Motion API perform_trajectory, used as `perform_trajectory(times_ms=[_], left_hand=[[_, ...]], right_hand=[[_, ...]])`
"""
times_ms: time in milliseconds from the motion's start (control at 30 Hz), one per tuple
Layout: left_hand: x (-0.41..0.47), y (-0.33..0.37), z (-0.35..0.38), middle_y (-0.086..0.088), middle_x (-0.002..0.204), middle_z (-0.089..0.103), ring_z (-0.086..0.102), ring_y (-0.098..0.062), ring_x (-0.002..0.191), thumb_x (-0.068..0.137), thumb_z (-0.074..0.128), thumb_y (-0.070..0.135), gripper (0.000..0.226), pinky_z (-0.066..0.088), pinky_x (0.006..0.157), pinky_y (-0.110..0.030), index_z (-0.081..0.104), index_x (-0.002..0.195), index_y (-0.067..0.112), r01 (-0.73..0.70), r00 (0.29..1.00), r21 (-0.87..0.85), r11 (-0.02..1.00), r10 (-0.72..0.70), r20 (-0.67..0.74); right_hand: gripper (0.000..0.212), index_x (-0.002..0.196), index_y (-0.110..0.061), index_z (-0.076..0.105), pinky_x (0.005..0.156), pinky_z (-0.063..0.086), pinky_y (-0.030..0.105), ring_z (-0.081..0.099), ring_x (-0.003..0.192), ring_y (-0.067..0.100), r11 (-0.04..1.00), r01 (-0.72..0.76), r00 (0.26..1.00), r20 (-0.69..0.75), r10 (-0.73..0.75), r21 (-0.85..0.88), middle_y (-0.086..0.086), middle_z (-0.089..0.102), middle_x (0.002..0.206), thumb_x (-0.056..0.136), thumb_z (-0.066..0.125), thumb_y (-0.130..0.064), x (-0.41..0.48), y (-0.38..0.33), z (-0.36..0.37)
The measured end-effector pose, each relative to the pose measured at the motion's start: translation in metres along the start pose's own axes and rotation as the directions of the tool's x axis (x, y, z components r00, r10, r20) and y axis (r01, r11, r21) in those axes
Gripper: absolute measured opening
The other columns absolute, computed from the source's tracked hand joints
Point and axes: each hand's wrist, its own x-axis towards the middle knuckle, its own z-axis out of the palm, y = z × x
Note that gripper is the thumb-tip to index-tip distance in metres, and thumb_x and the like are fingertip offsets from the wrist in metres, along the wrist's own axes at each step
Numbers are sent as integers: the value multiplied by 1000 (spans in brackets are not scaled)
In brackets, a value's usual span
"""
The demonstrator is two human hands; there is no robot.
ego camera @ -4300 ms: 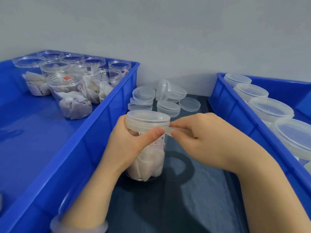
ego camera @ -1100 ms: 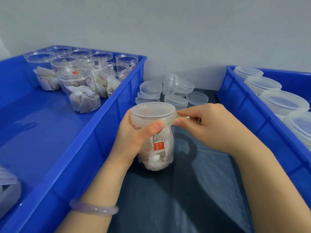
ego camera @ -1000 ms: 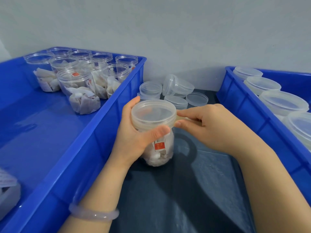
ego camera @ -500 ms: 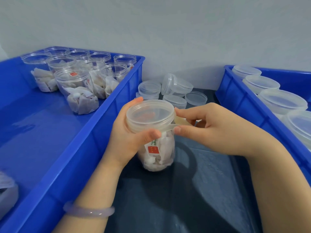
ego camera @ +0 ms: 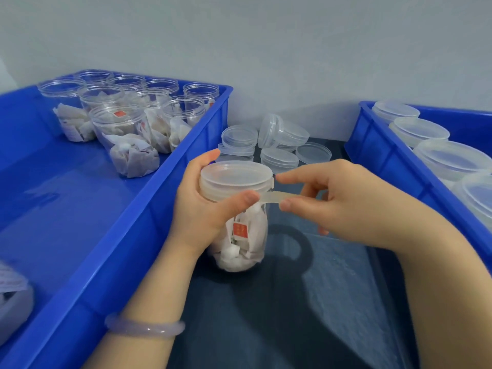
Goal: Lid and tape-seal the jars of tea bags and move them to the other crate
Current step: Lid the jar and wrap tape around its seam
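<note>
Gripping jar: left hand (ego camera: 205, 209) wrapped around clear round tea-bag jar (ego camera: 243, 235), thumb on frosted lid (ego camera: 236, 177).
Pinching tape: right hand (ego camera: 343, 203) at 3 o'clock, fingertips holding translucent strip (ego camera: 271, 196) taut.

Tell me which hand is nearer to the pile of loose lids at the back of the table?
Left. The left hand, wrapped around the jar, has its fingertips just before the loose lids. The right hand, pulling tape, sits a little further toward the person.

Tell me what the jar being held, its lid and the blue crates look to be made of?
Jar: clear glossy plastic, probably; tea bags show through. Lid: frosted, translucent plastic. Left crate and right crate: opaque blue moulded plastic with a slight sheen, judging by reflections.
</note>
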Motion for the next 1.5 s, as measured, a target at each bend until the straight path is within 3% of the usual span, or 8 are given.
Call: perform_trajectory(times_ms=[267,500,667,833,967,1267,1400,1500], left_hand=[[0,5,-3,12,104,62,62,3,91,43,74,53,61,48,74,-13,55,98,34,-5,999,58,998,8,-48],[4,7,-3,13,80,69,67,-14,79,41,75,53,61,55,81,-43,60,95,27,95,995,30,995,-94,-23],[3,8,-1,13,73,71,68,-10,69,42,74,52,65,55,72,-34,59,98,23,134,991,-10,991,-134,24],[0,8,-2,8,76,71,69,-15,72,44,77,46,60,57,69,-36,61,96,21,126,990,-78,989,-121,70],[-2,6,-2,2,84,72,70,-19,76,30,88,61,86,55,62,-28,61,100,18,174,979,-182,968,-150,136],[-2,3,1,8,103,71,66,-12,102,19,80,78,113,53,85,-26,53,118,30,212,959,-108,971,-185,215],[-3,5,2,-6,124,61,62,-25,111,26,87,63,102,49,96,-40,52,119,36,201,969,-78,976,-186,163],[-4,4,3,0,120,63,66,-14,102,42,78,57,80,53,84,-29,54,116,39,173,977,-57,983,-163,140]], right_hand=[[34,93,-40,70,52,40,10,55,49,-2,971,47,999,-27,-42,234,-17,66,60,66,61,-59,2,15,-7],[22,85,-48,70,47,35,7,51,55,-13,997,-10,977,-214,25,72,-35,57,58,66,62,-54,5,13,-1],[13,74,-46,70,54,44,12,57,59,-5,993,-6,979,-203,30,118,-26,65,63,74,60,-54,8,15,2],[10,79,-47,70,56,37,20,50,54,-10,996,-19,977,-210,37,86,-31,58,55,76,63,-53,16,20,11],[22,74,-50,69,55,39,24,45,51,0,993,4,989,-148,14,117,-7,62,65,69,52,-64,18,22,13],[25,91,-37,66,62,52,31,64,50,5,997,6,999,-32,-4,79,-3,66,71,82,50,-54,18,27,7],[16,92,-35,68,57,45,24,62,44,8,993,-16,999,-37,20,115,-8,66,70,89,55,-43,16,30,6],[18,93,-34,69,53,46,23,50,38,4,991,-30,997,-60,38,128,-6,65,68,90,54,-42,17,30,8]])
